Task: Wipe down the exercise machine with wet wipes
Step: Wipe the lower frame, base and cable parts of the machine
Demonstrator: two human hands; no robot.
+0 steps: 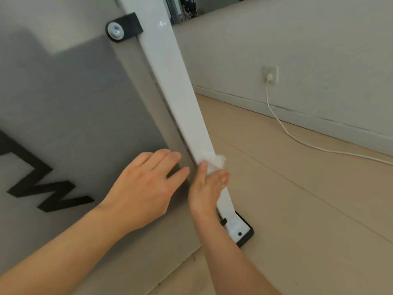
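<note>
Pressing the wet wipe low on the white post, my right hand curls round both, while my left hand lies flat, fingers loose, on the grey panel. I judge the stretch down to the foot is left to wipe.

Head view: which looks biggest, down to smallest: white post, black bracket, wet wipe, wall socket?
white post
black bracket
wet wipe, partly under the right hand
wall socket, smallest-looking but farther away
</note>
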